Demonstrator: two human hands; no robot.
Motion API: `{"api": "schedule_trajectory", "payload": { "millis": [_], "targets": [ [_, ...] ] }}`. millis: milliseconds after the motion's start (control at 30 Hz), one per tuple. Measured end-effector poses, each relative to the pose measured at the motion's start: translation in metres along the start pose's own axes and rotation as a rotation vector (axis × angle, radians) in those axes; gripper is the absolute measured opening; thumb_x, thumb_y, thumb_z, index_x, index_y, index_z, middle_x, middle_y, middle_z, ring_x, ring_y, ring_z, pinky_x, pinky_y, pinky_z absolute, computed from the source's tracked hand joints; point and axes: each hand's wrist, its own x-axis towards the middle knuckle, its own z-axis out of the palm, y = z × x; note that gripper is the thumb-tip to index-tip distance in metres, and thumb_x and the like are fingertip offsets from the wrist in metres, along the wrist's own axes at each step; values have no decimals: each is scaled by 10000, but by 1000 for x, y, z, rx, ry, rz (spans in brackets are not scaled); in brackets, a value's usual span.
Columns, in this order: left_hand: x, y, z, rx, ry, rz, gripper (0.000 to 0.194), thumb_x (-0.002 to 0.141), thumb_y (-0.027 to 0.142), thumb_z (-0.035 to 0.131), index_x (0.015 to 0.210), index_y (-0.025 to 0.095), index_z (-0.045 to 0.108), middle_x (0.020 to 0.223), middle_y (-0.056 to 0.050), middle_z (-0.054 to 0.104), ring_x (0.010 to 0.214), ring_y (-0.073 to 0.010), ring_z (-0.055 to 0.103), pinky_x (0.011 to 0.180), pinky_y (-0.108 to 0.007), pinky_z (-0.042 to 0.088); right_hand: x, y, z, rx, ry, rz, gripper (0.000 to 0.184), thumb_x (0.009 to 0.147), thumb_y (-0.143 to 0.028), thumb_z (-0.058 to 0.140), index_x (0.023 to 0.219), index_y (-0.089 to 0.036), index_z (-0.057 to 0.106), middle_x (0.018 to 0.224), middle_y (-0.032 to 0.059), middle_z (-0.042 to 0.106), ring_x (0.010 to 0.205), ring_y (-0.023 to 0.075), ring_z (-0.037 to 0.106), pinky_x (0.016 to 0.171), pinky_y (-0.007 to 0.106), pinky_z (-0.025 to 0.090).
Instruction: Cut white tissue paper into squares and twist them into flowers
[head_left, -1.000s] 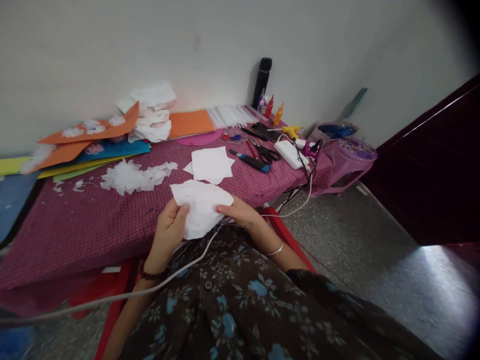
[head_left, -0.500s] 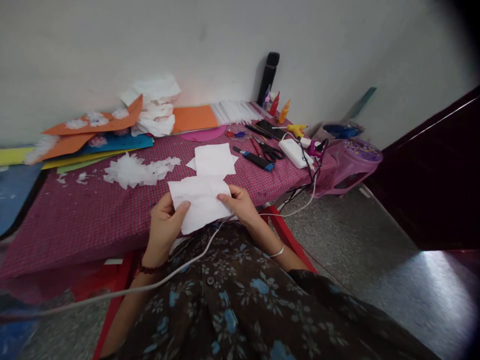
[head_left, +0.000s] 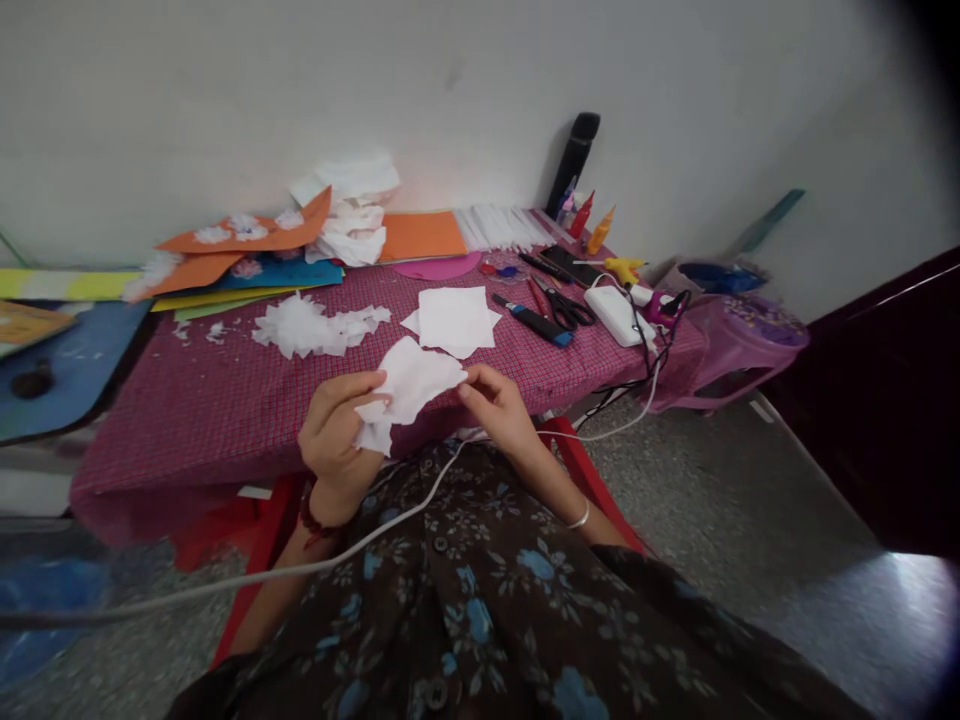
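From our left hand (head_left: 337,425), the bare bench (head_left: 210,410) leaves us room at 9 o'clock, while torn white scraps (head_left: 311,326) block 12 and a white cable (head_left: 330,564) crosses near 6. From our right hand (head_left: 506,410), stacked sheets (head_left: 456,320) lie at 11 and a blue-black tool (head_left: 534,321) and scissors (head_left: 566,306) at 1; we find hardly any gap between sheets and tool.

Stacked sheets (head_left: 454,318) left of the scissors (head_left: 559,302)

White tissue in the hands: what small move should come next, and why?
Probably ease the white tissue flatter between both hands: it looks bunched, with a loose flap hanging beside the left hand, while the right hand has its fingers at the opposite corner.
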Motion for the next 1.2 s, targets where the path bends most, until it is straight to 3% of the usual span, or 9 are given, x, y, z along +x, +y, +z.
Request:
{"api": "schedule_trajectory", "payload": {
  "millis": [133, 367, 467, 533, 600, 667, 800, 933, 1200],
  "targets": [
    [-5, -15, 8, 28, 12, 49, 25, 765, 217, 734, 774, 240, 729, 964, -61, 751, 921, -226, 683, 872, -400, 523, -4, -1, 13, 333, -308, 228, 554, 817, -720, 565, 846, -175, 655, 754, 48, 681, 666, 150, 639, 696, 293, 518],
    [-11, -18, 15, -66, -46, 72, 106, 764, 162, 733, 820, 251, 732, 1002, -71, 740, 932, -234, 674, 894, -411, 498, 6, 6, 28, 417, -190, 366, 532, 720, -688, 681, 713, -157, 647, 636, 38, 679, 563, 122, 621, 612, 255, 515],
    [-5, -12, 11, -117, -164, -47, 132, 754, 210, 744, 878, 256, 747, 1055, -69, 729, 1017, -257, 660, 979, -435, 476, 12, 11, 27, 422, -95, 388, 393, 663, -540, 773, 716, -176, 634, 593, -8, 647, 516, 109, 581, 588, 253, 517],
    [5, -9, 2, -211, -328, -173, 321, 729, 278, 769, 1048, 255, 736, 1174, -81, 702, 1136, -292, 626, 1027, -460, 467, 17, 12, 22, 407, -2, 355, 342, 647, -489, 779, 741, -195, 630, 613, -18, 642, 538, 117, 572, 586, 261, 518],
    [16, -9, -9, -419, -530, -347, 549, 698, 404, 795, 1212, 250, 680, 1284, -109, 657, 1221, -328, 588, 1029, -468, 486, 23, 9, 14, 354, 68, 296, 317, 652, -469, 766, 768, -205, 634, 655, -13, 644, 603, 132, 584, 618, 267, 519],
    [25, -12, -16, -635, -609, -536, 619, 705, 564, 754, 1218, 227, 677, 1255, -139, 669, 1176, -343, 620, 953, -450, 539, 28, 2, 6, 278, 86, 227, 319, 662, -465, 750, 817, -206, 647, 714, -5, 655, 693, 147, 604, 682, 274, 522],
    [35, -8, -2, -618, -500, -706, 493, 821, 583, 628, 1088, 179, 720, 1038, -138, 728, 951, -286, 684, 729, -362, 571, 32, -14, -1, 96, -85, 93, 300, 750, -466, 680, 881, -197, 657, 843, 20, 675, 808, 168, 610, 771, 302, 509],
    [41, 11, 24, -494, -608, -683, 403, 738, 448, 720, 1019, 159, 735, 896, -97, 731, 743, -219, 656, 570, -274, 506, 25, -21, 0, -144, -339, -45, 214, 826, -376, 631, 931, -192, 659, 924, 32, 657, 838, 164, 587, 814, 312, 487],
    [39, 4, 25, -396, -387, -834, 265, 761, 413, 652, 763, 155, 708, 593, -11, 601, 447, -110, 457, 381, -208, 306, 18, -3, -8, -143, -239, 3, 288, 825, -424, 637, 997, -193, 652, 937, 46, 664, 849, 176, 586, 779, 304, 499]
  ]
}}
